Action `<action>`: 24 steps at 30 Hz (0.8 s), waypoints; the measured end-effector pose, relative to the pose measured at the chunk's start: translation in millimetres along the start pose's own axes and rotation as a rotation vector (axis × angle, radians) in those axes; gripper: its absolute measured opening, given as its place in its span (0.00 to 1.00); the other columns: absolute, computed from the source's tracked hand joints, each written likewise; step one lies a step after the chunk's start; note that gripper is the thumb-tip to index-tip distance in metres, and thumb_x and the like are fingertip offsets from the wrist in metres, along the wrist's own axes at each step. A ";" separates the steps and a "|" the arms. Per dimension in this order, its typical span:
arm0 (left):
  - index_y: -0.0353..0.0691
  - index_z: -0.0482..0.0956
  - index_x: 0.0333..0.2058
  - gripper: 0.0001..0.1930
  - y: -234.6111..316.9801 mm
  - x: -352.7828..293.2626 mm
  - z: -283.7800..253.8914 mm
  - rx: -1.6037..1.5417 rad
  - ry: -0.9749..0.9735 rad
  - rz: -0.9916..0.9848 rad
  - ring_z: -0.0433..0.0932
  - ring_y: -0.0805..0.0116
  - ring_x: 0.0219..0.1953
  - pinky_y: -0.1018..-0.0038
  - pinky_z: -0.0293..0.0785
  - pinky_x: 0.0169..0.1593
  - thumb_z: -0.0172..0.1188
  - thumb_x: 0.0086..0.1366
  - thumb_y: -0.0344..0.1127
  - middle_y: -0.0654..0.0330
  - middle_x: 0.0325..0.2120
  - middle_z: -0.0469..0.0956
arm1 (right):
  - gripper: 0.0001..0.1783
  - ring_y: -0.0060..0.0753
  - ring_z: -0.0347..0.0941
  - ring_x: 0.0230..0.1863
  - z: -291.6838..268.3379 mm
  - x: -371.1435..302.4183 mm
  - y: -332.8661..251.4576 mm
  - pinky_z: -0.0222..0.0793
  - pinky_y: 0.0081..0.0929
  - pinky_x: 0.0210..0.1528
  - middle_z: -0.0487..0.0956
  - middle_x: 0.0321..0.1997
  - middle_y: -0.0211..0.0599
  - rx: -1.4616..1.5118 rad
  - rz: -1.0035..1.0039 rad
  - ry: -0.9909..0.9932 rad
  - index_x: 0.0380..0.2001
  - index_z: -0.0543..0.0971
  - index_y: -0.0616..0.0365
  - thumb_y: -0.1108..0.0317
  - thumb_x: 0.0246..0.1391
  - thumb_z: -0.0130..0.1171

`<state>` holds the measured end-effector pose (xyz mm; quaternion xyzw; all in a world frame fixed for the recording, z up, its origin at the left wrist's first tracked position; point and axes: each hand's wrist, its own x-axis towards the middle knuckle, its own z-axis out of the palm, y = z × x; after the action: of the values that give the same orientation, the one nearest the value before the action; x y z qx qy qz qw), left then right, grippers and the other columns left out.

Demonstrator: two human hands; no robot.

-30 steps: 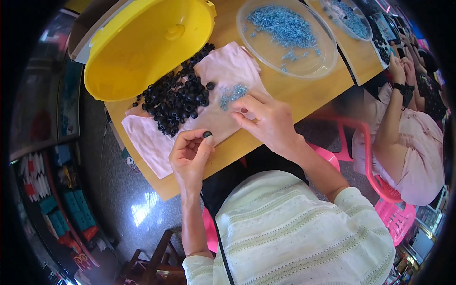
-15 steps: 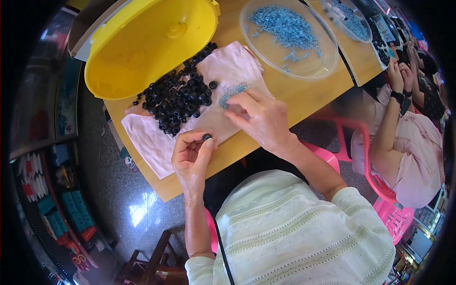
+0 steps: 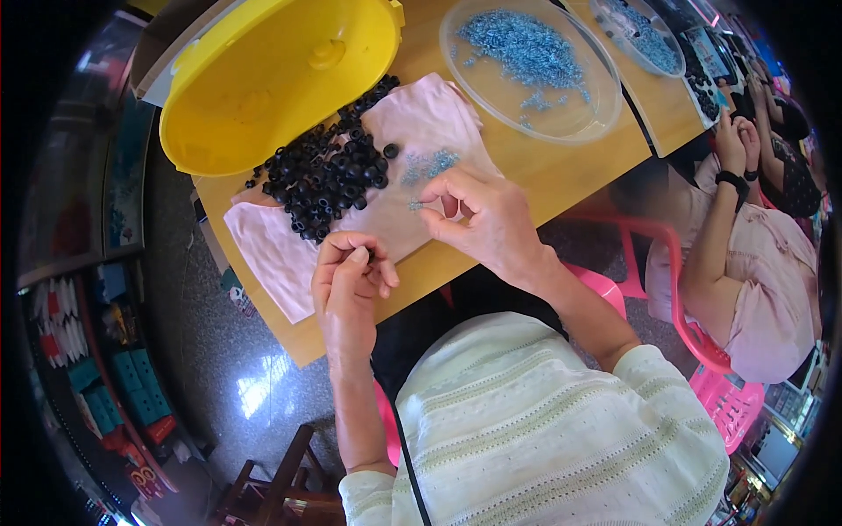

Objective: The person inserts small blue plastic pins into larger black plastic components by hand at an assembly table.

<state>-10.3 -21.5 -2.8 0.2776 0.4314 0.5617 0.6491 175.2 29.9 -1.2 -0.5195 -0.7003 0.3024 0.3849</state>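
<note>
Between the thumb and fingers of my left hand (image 3: 349, 276) is a small round black piece (image 3: 368, 255), mostly covered. My right hand (image 3: 487, 219) pinches thumb to forefinger, with a tiny pale-blue piece (image 3: 415, 203) at its fingertips. Just beyond those fingers a small pile of blue pieces (image 3: 432, 164) lies on the pink cloth (image 3: 423, 110). To its left spreads a heap of black round hollow pieces (image 3: 329, 180), bead-like in shape. One black piece (image 3: 391, 151) sits slightly apart at the heap's right edge.
A tipped yellow tub (image 3: 237, 114) stands behind the heap. At the back right, a clear round lid-like tray (image 3: 596, 118) holds many blue pieces, with a second clear container (image 3: 645, 61) beyond. A pink chair (image 3: 675, 263) and another person (image 3: 745, 263) are at my right.
My right hand has drawn back slightly from the blue pile, its thumb and forefinger closing to a pinch. My left hand has turned and shifted a little left, covering more of the black piece.
</note>
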 end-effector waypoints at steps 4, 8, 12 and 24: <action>0.34 0.73 0.42 0.08 3.8 3.7 10.3 -0.056 -0.006 -0.047 0.72 0.77 0.25 0.83 0.63 0.28 0.49 0.67 0.29 0.61 0.30 0.74 | 0.06 0.22 0.73 0.23 -2.3 -1.0 -0.7 0.67 0.21 0.25 0.76 0.23 0.31 0.051 0.026 -0.054 0.27 0.78 0.58 0.72 0.45 0.65; 0.36 0.74 0.43 0.08 0.2 3.4 11.6 0.218 -0.004 0.045 0.67 0.82 0.24 0.85 0.59 0.28 0.54 0.65 0.27 0.67 0.25 0.71 | 0.06 0.11 0.66 0.25 -10.5 0.8 -0.5 0.62 0.14 0.27 0.74 0.24 0.24 0.480 0.236 -0.260 0.31 0.79 0.62 0.70 0.53 0.63; 0.38 0.78 0.42 0.10 -2.1 5.2 20.9 0.587 0.023 0.217 0.60 0.84 0.24 0.86 0.55 0.28 0.61 0.61 0.25 0.71 0.23 0.66 | 0.06 0.07 0.62 0.26 -11.6 1.2 2.4 0.57 0.09 0.26 0.73 0.26 0.19 0.627 0.289 -0.326 0.32 0.79 0.61 0.68 0.57 0.61; 0.33 0.81 0.36 0.05 -7.7 15.3 21.5 0.648 0.088 0.304 0.65 0.84 0.28 0.86 0.61 0.31 0.63 0.60 0.25 0.70 0.25 0.70 | 0.06 0.11 0.63 0.27 -4.5 0.3 5.0 0.60 0.14 0.28 0.72 0.25 0.22 0.680 0.289 -0.266 0.30 0.79 0.64 0.72 0.57 0.60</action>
<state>12.2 -5.6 -3.0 0.5054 0.5686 0.4972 0.4172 181.4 31.7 -2.9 -0.4118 -0.5239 0.6329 0.3943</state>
